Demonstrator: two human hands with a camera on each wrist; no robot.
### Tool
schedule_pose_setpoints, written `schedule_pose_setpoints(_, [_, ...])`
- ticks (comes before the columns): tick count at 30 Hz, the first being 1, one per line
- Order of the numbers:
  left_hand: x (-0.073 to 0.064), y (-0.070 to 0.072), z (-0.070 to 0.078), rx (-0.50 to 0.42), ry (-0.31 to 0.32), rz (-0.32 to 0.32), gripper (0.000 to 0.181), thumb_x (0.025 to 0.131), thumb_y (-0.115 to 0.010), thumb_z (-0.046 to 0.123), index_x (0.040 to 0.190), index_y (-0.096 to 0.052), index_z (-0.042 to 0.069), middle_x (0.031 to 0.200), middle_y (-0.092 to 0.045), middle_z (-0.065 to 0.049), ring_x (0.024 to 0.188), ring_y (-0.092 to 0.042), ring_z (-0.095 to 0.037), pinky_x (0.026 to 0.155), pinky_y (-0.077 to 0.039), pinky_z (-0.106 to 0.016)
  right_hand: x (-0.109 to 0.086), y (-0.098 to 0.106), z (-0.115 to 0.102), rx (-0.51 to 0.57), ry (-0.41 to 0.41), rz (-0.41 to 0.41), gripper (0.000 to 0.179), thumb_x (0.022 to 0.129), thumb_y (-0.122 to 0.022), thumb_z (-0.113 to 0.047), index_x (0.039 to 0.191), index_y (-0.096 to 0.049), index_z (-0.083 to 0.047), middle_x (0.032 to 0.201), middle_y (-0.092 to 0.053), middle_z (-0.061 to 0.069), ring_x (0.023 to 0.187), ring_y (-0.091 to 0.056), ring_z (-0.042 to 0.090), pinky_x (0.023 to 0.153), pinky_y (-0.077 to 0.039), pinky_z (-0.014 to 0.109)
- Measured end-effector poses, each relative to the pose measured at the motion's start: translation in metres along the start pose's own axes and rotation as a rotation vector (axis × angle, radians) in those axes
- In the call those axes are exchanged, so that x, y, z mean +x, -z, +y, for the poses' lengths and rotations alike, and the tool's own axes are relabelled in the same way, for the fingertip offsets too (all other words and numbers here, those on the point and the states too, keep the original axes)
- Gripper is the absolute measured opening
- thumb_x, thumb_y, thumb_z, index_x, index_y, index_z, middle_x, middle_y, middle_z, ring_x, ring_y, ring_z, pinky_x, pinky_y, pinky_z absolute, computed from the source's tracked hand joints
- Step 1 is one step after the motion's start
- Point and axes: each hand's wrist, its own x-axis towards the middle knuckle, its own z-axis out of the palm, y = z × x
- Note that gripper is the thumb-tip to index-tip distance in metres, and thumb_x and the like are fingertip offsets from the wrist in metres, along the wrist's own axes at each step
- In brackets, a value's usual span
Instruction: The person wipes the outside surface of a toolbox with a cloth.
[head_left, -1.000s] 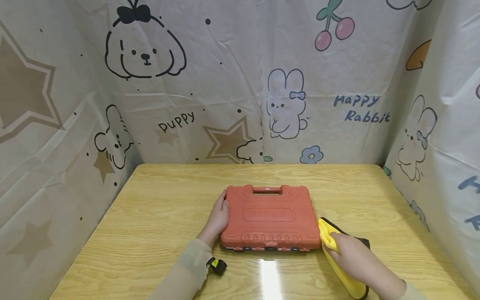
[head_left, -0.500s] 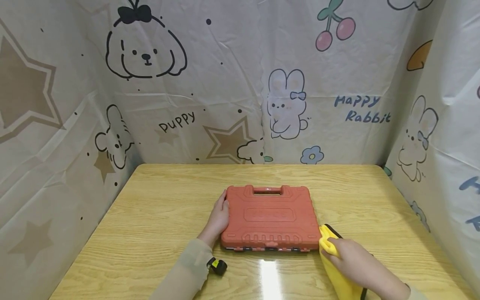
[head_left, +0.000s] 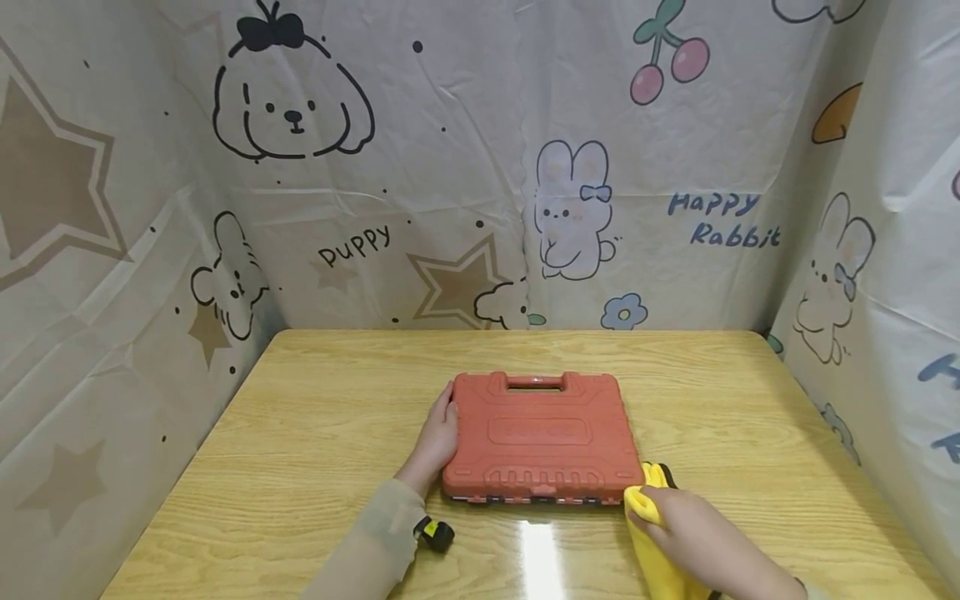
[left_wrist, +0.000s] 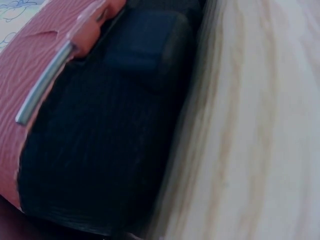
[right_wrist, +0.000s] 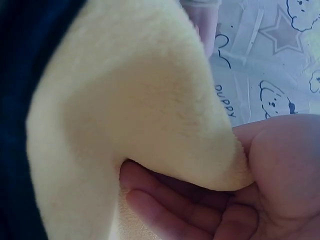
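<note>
A closed red plastic carry case (head_left: 542, 442) with a black lower half lies on the table, its handle toward the back wall. My left hand (head_left: 437, 437) presses its left side with fingers lying along the edge. In the left wrist view, the case's black side (left_wrist: 95, 140) and a metal pin (left_wrist: 44, 82) at the lid seam show close up. My right hand (head_left: 686, 529) pinches a folded yellow cleaning cloth (head_left: 651, 558) with dark edging, right at the case's front right corner. The right wrist view shows the fluffy cloth (right_wrist: 140, 95) tucked between thumb and fingers.
The wood-grain table (head_left: 322, 417) is framed by patterned white sheets (head_left: 450, 167) at the back and both sides. A small black device (head_left: 437, 535) with a yellow patch sits by my left cuff. Light glares off the table in front of the case.
My right hand has drawn the cloth from beside the case's right edge toward me and leftward, round to the front right corner. The left hand and the case have stayed in place.
</note>
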Motion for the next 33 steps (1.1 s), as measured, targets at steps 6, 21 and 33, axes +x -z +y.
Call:
schedule_pose_setpoints(6, [-0.001, 0.001, 0.000, -0.001, 0.000, -0.004, 0.053, 0.113, -0.027, 0.017, 0.165, -0.020, 0.005, 0.168, -0.021, -0.027, 0.156, -0.018, -0.045, 0.127, -0.016, -0.060, 0.003, -0.004, -0.006, -0.032, 0.033, -0.016, 0.024, 0.102, -0.066, -0.028, 0.082, -0.054, -0.020, 0.066, -0.038, -0.010, 0.057, -0.036, 0.003, 0.060, -0.037, 0.024])
schedule_pose_setpoints(21, [0.000, 0.002, -0.002, -0.008, -0.020, -0.010, 0.053, 0.113, -0.027, 0.015, 0.164, -0.020, 0.004, 0.168, -0.021, -0.026, 0.157, -0.017, -0.044, 0.128, -0.016, -0.059, 0.009, -0.012, -0.020, -0.052, 0.023, -0.046, 0.028, 0.103, -0.062, -0.024, 0.079, -0.050, -0.020, 0.067, -0.035, -0.009, 0.063, -0.039, 0.006, 0.064, -0.037, 0.028])
schedule_pose_setpoints(33, [0.000, 0.002, -0.003, -0.004, -0.018, -0.028, 0.054, 0.114, -0.026, 0.017, 0.165, -0.017, 0.005, 0.168, -0.020, -0.026, 0.156, -0.016, -0.045, 0.127, -0.016, -0.060, 0.016, -0.018, -0.026, -0.056, 0.134, -0.048, 0.025, 0.104, -0.061, -0.024, 0.080, -0.051, -0.023, 0.067, -0.038, -0.012, 0.064, -0.040, 0.003, 0.062, -0.037, 0.026])
